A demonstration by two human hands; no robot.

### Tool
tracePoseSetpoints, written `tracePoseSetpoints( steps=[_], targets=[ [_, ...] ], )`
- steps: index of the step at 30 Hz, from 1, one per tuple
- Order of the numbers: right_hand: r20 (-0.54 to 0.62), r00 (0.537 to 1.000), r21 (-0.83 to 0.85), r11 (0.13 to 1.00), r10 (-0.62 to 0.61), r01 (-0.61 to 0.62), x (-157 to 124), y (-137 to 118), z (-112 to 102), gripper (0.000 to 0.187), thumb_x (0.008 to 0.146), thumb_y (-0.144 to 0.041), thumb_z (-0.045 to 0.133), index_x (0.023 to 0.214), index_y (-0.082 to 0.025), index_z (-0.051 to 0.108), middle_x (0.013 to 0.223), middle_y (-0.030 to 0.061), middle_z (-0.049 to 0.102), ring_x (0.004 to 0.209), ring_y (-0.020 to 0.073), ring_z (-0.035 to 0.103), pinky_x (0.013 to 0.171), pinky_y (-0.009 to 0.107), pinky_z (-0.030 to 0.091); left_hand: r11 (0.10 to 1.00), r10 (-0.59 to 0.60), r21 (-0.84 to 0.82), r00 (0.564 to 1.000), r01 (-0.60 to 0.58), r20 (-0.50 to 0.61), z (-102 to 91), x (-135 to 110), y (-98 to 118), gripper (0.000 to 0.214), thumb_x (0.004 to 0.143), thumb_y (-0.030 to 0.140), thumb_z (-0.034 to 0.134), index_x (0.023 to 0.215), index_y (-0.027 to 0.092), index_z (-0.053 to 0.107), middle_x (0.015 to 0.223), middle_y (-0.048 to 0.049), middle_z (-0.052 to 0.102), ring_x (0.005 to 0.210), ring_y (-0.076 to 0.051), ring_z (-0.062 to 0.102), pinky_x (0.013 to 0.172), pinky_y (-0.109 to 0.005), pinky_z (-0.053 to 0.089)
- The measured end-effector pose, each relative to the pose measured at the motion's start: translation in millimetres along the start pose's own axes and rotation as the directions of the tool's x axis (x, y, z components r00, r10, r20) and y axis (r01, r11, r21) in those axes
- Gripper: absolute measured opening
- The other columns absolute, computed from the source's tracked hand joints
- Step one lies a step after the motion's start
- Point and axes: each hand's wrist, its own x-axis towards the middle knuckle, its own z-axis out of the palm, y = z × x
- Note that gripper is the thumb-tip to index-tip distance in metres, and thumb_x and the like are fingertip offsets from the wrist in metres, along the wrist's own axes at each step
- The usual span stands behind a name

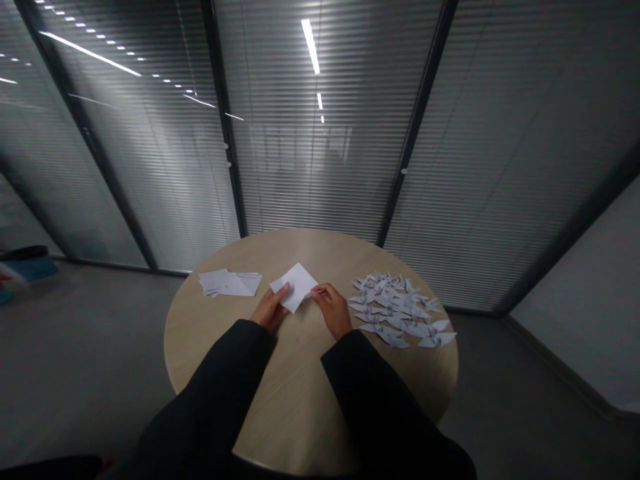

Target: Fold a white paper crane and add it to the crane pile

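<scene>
A white square of paper (299,283), turned cornerwise, is held up over the middle of the table between both hands. My left hand (271,307) pinches its lower left edge, thumb lying on the front face. At its right corner, the fingertips of my right hand (332,307) are closed on the paper's edge. A folded layer seems to show near the right fingers, but I cannot make out the fold clearly. To the right lies a crowded group of folded white paper cranes (395,310). Left of my hands rests a loose stack of white paper sheets (231,283).
The round light-wood table (295,407) stands before a glass partition with closed blinds (320,180) and dark frames. A white wall (585,307) rises at the right. On the floor at far left sits a blue item (34,268), blurred.
</scene>
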Motion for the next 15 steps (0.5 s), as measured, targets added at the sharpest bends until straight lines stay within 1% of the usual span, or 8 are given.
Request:
tracePoseSetpoints(
  steps=[2, 4, 7, 9, 10, 12, 15],
  targets=[
    [-0.009, 1.000, -0.017, 1.000, 0.020, -0.020, 0.3, 3.0, -0.8, 0.015, 0.080, -0.038, 0.057, 0.086, -0.024, 0.059, 0.079, 0.0000, 0.066, 0.074, 0.0172, 0.063, 0.070, 0.029, 0.049, 0.999, 0.028, -0.040, 0.999, -0.029, -0.033, 0.4, -0.5, 1.4, 0.056, 0.070, 0.036, 0.074, 0.120, 0.020, 0.056, 0.108, -0.0092, 0.064, 0.081, -0.015, 0.064, 0.064, -0.024, 0.054],
    [-0.033, 0.999, -0.043, 0.998, 0.033, -0.034, 1.0, 6.9, -1.8, 0.015, 0.081, -0.038, 0.057, 0.087, -0.025, 0.059, 0.078, -0.0006, 0.066, 0.075, 0.0169, 0.063, 0.070, 0.029, 0.049, 0.998, 0.053, -0.012, 0.998, -0.054, -0.034, -0.1, -1.4, 2.8, 0.073, 0.069, 0.037, 0.075, 0.134, 0.027, 0.043, 0.106, -0.0071, 0.065, 0.080, -0.015, 0.065, 0.064, -0.023, 0.054],
    [-0.077, 0.996, -0.081, 0.996, 0.039, -0.045, 2.2, 11.8, -3.7, 0.016, 0.081, -0.039, 0.057, 0.088, -0.025, 0.059, 0.078, -0.0007, 0.066, 0.075, 0.0167, 0.062, 0.071, 0.028, 0.049, 0.993, 0.078, 0.087, 0.996, -0.080, 0.032, -1.2, -2.7, 4.2, 0.102, 0.064, 0.034, 0.080, 0.146, 0.031, 0.020, 0.095, -0.0052, 0.067, 0.073, -0.015, 0.066, 0.064, -0.025, 0.053],
    [-0.100, 0.994, -0.099, 0.994, 0.040, -0.050, 2.6, 12.8, -4.8, 0.016, 0.081, -0.039, 0.056, 0.089, -0.025, 0.059, 0.078, -0.0005, 0.065, 0.075, 0.0168, 0.062, 0.070, 0.028, 0.049, 0.988, 0.086, 0.123, 0.993, -0.095, 0.075, -0.9, -3.0, 4.2, 0.120, 0.056, 0.029, 0.084, 0.148, 0.030, 0.008, 0.096, -0.0054, 0.069, 0.074, -0.017, 0.067, 0.068, -0.028, 0.053],
    [-0.108, 0.993, -0.105, 0.993, 0.042, -0.054, 2.6, 12.5, -5.2, 0.017, 0.081, -0.040, 0.056, 0.089, -0.025, 0.059, 0.078, -0.0004, 0.065, 0.074, 0.0168, 0.062, 0.070, 0.028, 0.049, 0.986, 0.090, 0.132, 0.992, -0.102, 0.093, -0.4, -3.0, 4.0, 0.126, 0.052, 0.025, 0.086, 0.149, 0.030, 0.005, 0.099, -0.0060, 0.068, 0.078, -0.018, 0.068, 0.072, -0.029, 0.053],
    [-0.118, 0.992, -0.114, 0.992, 0.048, -0.062, 2.2, 10.6, -5.5, 0.018, 0.080, -0.039, 0.057, 0.091, -0.025, 0.058, 0.078, -0.0006, 0.064, 0.073, 0.0167, 0.061, 0.069, 0.029, 0.049, 0.980, 0.098, 0.161, 0.988, -0.116, 0.118, 1.4, -3.2, 3.4, 0.132, 0.046, 0.018, 0.087, 0.149, 0.028, 0.003, 0.106, -0.0077, 0.067, 0.086, -0.019, 0.068, 0.079, -0.031, 0.052],
    [-0.123, 0.991, -0.107, 0.993, 0.045, -0.058, 1.5, 7.3, -4.5, 0.024, 0.077, -0.037, 0.061, 0.097, -0.025, 0.056, 0.082, -0.0008, 0.064, 0.071, 0.0164, 0.062, 0.068, 0.029, 0.050, 0.963, 0.124, 0.223, 0.983, -0.153, 0.137, 4.9, -4.5, 3.2, 0.129, 0.045, 0.011, 0.085, 0.149, 0.024, 0.009, 0.113, -0.0108, 0.064, 0.093, -0.019, 0.066, 0.084, -0.029, 0.050]
  ],
)
